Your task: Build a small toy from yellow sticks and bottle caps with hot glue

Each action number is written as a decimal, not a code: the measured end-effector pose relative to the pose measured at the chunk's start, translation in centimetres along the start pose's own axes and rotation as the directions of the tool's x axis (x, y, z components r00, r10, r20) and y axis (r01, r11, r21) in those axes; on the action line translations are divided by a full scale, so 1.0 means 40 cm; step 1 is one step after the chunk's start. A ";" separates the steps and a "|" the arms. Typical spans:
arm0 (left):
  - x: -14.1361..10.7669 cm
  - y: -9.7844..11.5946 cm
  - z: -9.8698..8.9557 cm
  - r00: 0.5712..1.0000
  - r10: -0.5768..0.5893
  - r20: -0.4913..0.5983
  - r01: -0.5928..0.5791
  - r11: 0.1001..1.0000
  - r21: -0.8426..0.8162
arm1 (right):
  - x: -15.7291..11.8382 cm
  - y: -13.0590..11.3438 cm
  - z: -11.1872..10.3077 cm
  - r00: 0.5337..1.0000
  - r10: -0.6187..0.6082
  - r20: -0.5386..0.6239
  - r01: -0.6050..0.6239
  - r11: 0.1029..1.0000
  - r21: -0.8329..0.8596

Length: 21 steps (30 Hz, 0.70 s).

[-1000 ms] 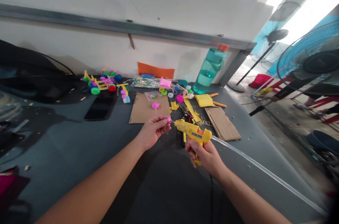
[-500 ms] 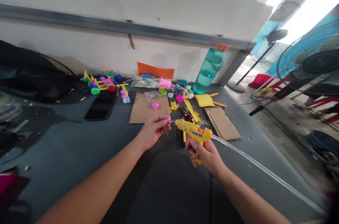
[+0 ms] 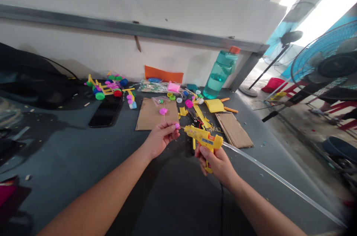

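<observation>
Between the fingertips of my left hand [image 3: 163,137] is a small pink piece [image 3: 177,126], partly covered by the fingers; its exact kind is too small to make out. My right hand [image 3: 213,159] is wrapped around the handle of a yellow hot glue gun [image 3: 203,137]. The gun's nozzle points left, right at the pink piece. From its back end a long clear glue stick [image 3: 279,176] runs out to the lower right. Behind my left hand lies a cardboard sheet [image 3: 145,115] with another pink clay-like piece [image 3: 163,111] on it.
A black phone [image 3: 103,113] lies at left, near colourful wheeled models [image 3: 107,89]. Bottle caps, yellow scraps [image 3: 202,115] and scissors lie beyond the gun. A second cardboard piece [image 3: 234,130] and a teal water bottle [image 3: 219,76] stand right. A fan [image 3: 334,65] is beyond the table.
Almost nothing differs. Both hands, the pink piece and the glue gun keep nearly the same positions.
</observation>
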<state>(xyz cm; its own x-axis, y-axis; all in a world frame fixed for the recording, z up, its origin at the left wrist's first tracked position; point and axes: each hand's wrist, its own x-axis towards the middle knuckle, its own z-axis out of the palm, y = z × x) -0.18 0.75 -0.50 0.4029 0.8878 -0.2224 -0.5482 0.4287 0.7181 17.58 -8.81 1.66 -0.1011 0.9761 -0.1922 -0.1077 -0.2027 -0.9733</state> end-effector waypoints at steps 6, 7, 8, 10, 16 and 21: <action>0.002 -0.002 -0.001 1.000 -0.001 0.000 0.001 1.000 -0.001 | -0.003 0.002 0.000 1.000 0.013 0.006 -0.013 1.000 -0.018; 0.003 -0.002 -0.001 1.000 -0.004 -0.003 0.004 1.000 0.005 | -0.004 0.002 0.001 1.000 0.014 0.009 -0.014 1.000 -0.020; 0.003 -0.002 -0.001 1.000 -0.007 -0.005 0.007 1.000 0.012 | -0.005 0.002 0.002 1.000 0.012 0.012 -0.011 1.000 -0.021; 0.003 -0.003 -0.001 1.000 -0.012 -0.008 0.012 1.000 0.021 | -0.006 0.003 0.003 1.000 0.004 0.019 -0.003 1.000 -0.023; 0.003 -0.006 -0.001 1.000 -0.012 0.004 0.012 0.999 0.044 | -0.004 0.005 -0.002 1.000 0.003 0.022 -0.002 0.999 -0.032; 0.000 -0.005 0.001 1.000 -0.014 -0.001 0.014 0.999 0.053 | -0.005 -0.001 -0.002 1.000 -0.002 0.020 0.002 1.000 -0.015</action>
<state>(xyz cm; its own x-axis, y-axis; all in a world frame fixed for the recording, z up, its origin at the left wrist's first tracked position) -0.02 0.67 -0.62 0.4096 0.8821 -0.2327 -0.5032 0.4313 0.7488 17.69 -8.98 1.73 -0.1204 0.9748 -0.1878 -0.0933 -0.1994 -0.9755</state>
